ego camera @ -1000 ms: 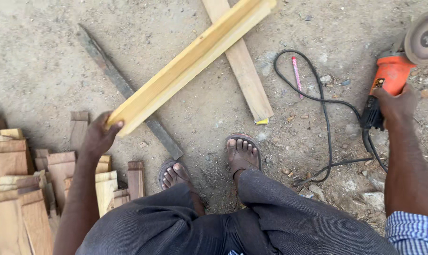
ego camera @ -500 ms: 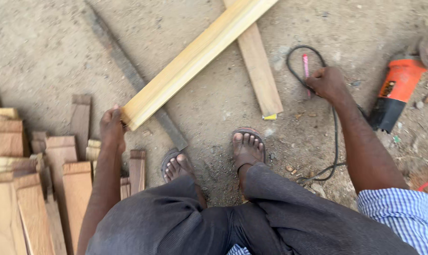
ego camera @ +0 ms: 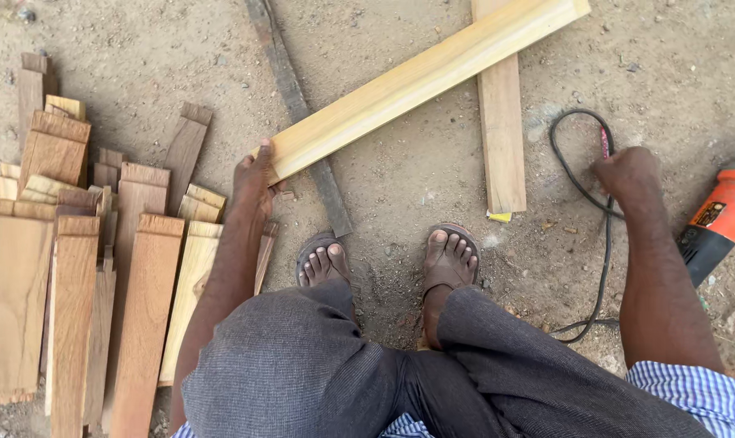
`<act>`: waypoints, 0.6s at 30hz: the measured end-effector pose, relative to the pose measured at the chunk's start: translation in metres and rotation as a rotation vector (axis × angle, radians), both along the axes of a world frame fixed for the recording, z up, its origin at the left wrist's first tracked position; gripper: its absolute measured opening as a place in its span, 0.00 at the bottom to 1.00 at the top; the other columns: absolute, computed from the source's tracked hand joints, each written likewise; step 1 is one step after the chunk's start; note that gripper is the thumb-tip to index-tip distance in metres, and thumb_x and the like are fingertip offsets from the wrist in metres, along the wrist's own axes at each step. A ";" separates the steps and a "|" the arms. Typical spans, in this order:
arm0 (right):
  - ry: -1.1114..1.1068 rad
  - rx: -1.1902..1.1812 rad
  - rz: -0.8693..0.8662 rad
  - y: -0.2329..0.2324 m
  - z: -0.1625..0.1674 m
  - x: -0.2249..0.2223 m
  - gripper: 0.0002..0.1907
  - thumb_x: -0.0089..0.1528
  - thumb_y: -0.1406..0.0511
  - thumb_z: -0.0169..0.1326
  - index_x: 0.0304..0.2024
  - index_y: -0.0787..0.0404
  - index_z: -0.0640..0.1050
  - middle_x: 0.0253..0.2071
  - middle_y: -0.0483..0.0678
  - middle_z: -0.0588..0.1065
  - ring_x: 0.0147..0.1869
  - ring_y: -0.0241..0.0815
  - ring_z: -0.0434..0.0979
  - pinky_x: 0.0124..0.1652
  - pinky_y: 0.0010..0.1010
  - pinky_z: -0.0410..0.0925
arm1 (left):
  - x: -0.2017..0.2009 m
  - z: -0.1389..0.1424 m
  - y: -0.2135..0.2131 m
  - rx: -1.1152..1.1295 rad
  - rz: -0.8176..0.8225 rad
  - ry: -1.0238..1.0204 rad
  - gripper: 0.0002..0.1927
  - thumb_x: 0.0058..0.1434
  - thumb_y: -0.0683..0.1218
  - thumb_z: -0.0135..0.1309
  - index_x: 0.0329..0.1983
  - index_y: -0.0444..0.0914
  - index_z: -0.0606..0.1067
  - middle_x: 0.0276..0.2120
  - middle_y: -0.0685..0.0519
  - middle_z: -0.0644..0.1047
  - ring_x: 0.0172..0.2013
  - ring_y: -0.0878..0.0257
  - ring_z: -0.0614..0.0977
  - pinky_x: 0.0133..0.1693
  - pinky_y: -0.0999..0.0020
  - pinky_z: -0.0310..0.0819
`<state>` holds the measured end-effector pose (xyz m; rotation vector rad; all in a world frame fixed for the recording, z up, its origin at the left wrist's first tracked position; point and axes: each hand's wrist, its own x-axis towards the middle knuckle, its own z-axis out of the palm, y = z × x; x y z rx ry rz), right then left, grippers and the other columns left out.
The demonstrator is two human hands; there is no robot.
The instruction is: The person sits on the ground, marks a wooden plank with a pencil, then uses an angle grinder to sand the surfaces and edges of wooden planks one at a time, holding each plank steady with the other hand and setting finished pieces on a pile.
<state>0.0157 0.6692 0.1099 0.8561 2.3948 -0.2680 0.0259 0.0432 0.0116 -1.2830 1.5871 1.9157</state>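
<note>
My left hand (ego camera: 254, 177) grips the near end of a long pale yellow plank (ego camera: 424, 81), which runs up to the right across the dirt. That plank lies over a shorter brownish plank (ego camera: 501, 138) and a dark narrow strip (ego camera: 298, 105). My right hand (ego camera: 627, 172) is down on the ground at the right, fingers curled around the lower end of a pink pencil (ego camera: 604, 142) that pokes out beside a black cable (ego camera: 574, 182). An orange angle grinder (ego camera: 728, 212) lies just right of that hand, untouched.
Several short wooden boards (ego camera: 75, 268) are stacked on the ground at the left. My two sandalled feet (ego camera: 387, 258) stand below the planks. The cable loops from the grinder toward my right leg.
My right hand left the orange grinder, swung left across the cable and came down on the pink pencil. My left hand kept hold of the pale plank's end.
</note>
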 end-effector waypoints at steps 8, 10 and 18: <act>0.109 0.162 0.212 0.006 -0.005 0.006 0.14 0.60 0.57 0.64 0.37 0.62 0.85 0.33 0.59 0.80 0.37 0.57 0.82 0.42 0.47 0.74 | -0.003 0.026 0.012 -0.252 0.034 0.180 0.30 0.64 0.65 0.55 0.48 0.34 0.77 0.31 0.51 0.79 0.24 0.66 0.78 0.21 0.72 0.73; 0.012 0.179 0.280 0.009 -0.011 0.010 0.19 0.68 0.52 0.59 0.39 0.62 0.85 0.32 0.61 0.81 0.35 0.58 0.84 0.42 0.48 0.76 | -0.004 0.049 -0.002 -0.422 -0.104 0.157 0.29 0.65 0.66 0.52 0.50 0.36 0.70 0.29 0.52 0.77 0.23 0.66 0.79 0.19 0.71 0.77; 0.775 -0.535 -0.113 0.023 0.027 0.043 0.09 0.63 0.66 0.57 0.32 0.66 0.74 0.27 0.57 0.74 0.27 0.49 0.74 0.31 0.42 0.69 | 0.020 0.145 -0.071 -0.342 -0.266 0.487 0.25 0.73 0.59 0.61 0.47 0.31 0.72 0.36 0.49 0.77 0.31 0.64 0.81 0.28 0.69 0.81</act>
